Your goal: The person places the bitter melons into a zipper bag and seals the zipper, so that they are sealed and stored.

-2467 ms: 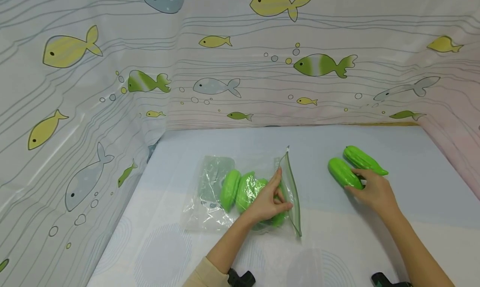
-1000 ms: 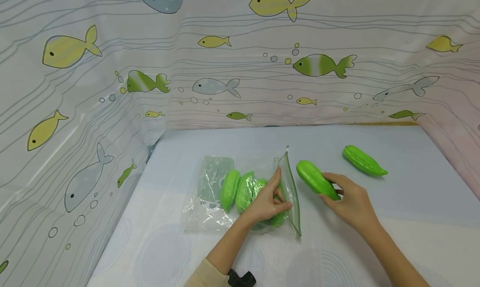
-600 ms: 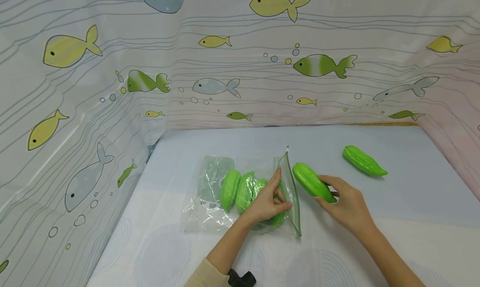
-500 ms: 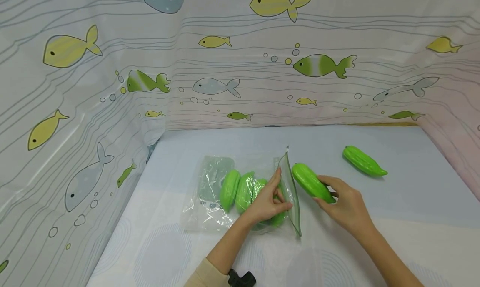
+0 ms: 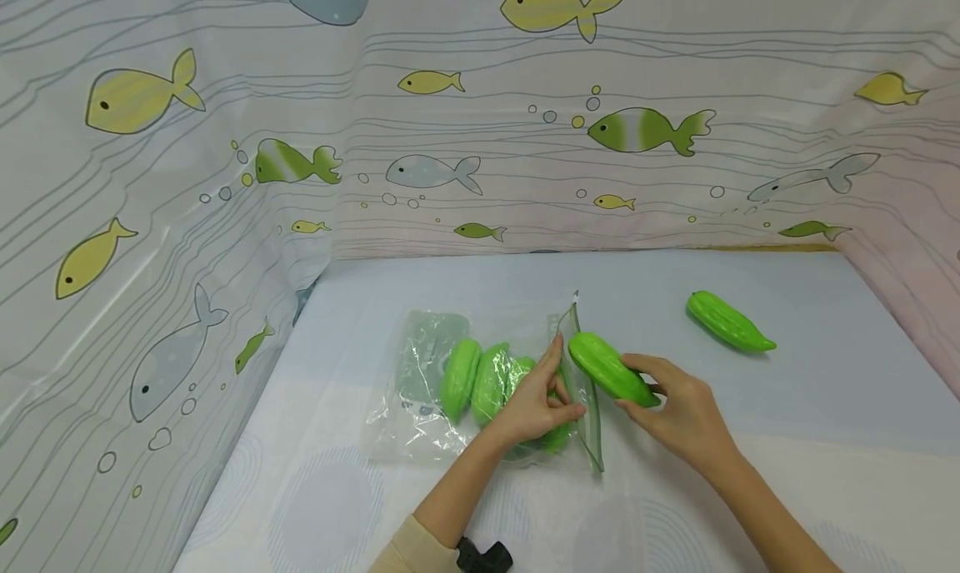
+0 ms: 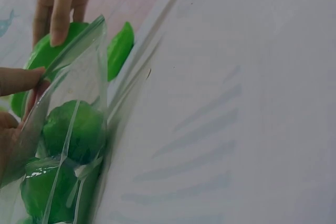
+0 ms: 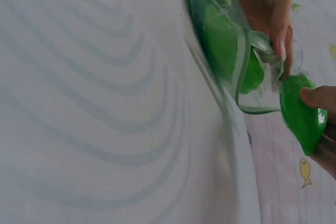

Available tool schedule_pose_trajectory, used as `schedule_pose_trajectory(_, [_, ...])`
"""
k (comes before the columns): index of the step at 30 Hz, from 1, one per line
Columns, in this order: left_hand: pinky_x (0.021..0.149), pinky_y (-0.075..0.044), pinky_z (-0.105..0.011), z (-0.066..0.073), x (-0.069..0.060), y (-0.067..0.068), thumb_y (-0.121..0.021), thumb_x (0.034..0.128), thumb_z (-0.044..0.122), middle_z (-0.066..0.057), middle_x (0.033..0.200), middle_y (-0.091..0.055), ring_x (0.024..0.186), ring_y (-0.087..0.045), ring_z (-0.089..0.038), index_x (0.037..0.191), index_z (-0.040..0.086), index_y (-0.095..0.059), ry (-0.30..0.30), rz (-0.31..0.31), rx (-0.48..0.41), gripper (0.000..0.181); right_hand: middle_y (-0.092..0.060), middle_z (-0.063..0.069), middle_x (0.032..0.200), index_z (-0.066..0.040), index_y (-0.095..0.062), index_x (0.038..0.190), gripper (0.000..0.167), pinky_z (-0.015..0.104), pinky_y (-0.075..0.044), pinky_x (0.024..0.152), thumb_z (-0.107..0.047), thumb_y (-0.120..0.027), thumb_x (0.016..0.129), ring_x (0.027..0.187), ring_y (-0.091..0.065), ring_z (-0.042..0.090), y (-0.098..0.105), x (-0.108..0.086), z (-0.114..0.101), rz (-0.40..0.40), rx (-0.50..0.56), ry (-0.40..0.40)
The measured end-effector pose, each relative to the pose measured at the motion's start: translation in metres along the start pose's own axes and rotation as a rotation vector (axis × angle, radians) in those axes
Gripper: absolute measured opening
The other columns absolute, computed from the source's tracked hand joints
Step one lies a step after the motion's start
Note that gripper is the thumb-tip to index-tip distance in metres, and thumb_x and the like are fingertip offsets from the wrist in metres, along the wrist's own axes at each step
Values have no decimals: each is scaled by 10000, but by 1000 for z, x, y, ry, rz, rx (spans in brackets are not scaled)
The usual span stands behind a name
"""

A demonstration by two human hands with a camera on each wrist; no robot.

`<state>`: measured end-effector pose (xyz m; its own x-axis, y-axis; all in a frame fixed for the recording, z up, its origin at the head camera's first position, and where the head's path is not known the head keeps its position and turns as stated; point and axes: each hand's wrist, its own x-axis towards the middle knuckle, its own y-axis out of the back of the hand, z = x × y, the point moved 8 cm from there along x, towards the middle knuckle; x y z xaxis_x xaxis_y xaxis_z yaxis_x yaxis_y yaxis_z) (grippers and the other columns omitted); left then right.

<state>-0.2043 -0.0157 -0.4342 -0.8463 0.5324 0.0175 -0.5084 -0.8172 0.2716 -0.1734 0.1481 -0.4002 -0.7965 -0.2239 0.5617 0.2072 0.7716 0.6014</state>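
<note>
The green vegetable (image 5: 606,367) pinched by the right fingers (image 5: 637,362) has been brought to the mouth of the bag (image 5: 431,445). With its lip apparently pinched by the left fingers (image 5: 551,361), alignment seems nearly reached.

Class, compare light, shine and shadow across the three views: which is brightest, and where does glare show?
Head view: brightest, with white glints on the bag and a faint shadow by the loose gourd; left wrist view: dimmer, with bright glints on the bag's plastic; right wrist view: also dim, with a small highlight on the held gourd.
</note>
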Motion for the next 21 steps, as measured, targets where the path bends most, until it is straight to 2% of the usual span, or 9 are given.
schedule_pose_trajectory(2, [725, -568, -213, -10, 3, -1, -714, 812, -74, -238, 1537, -189, 783, -589, -116, 1529, 37, 9, -3, 1, 0, 1024, -677, 109, 1096, 10, -646, 1146, 650, 217, -574, 701, 99, -886, 549, 967, -653, 262, -3, -1, -1, -10, 12, -6])
schedule_pose_trajectory(4, [729, -569, -218, -20, 5, -2, -725, 814, -53, -158, 1593, -63, 790, -590, -98, 1538, 84, 12, -2, 5, 1, 1042, -676, 114, 1094, 15, -642, 1149, 644, 254, -585, 691, 103, -881, 557, 971, -653, 267, -6, -2, -1, -22, 30, -18])
schedule_pose_trajectory(6, [734, -568, -217, -22, 6, -2, -732, 817, -34, -115, 1603, -27, 792, -590, -80, 1543, 106, 8, -2, 9, -3, 1046, -677, 123, 1088, 21, -638, 1148, 641, 279, -591, 681, 110, -877, 560, 969, -655, 278, -9, -3, -1, -33, 49, -28])
schedule_pose_trajectory(18, [732, -580, -254, -20, 5, -2, -733, 811, -41, -173, 1593, -43, 768, -580, -46, 1546, 93, 9, -55, 12, -19, 1053, -677, 175, 1051, 51, -635, 1126, 588, 312, -595, 662, 72, -877, 590, 934, -663, 320, -19, -11, 6, -76, 6, -115])
schedule_pose_trajectory(21, [727, -579, -248, -20, 5, -2, -732, 811, -41, -208, 1576, -93, 755, -575, -45, 1545, 77, 6, -63, 14, -17, 1047, -674, 187, 1042, 62, -629, 1121, 576, 312, -595, 657, 61, -875, 600, 927, -662, 329, -22, -11, 7, -84, 1, -137])
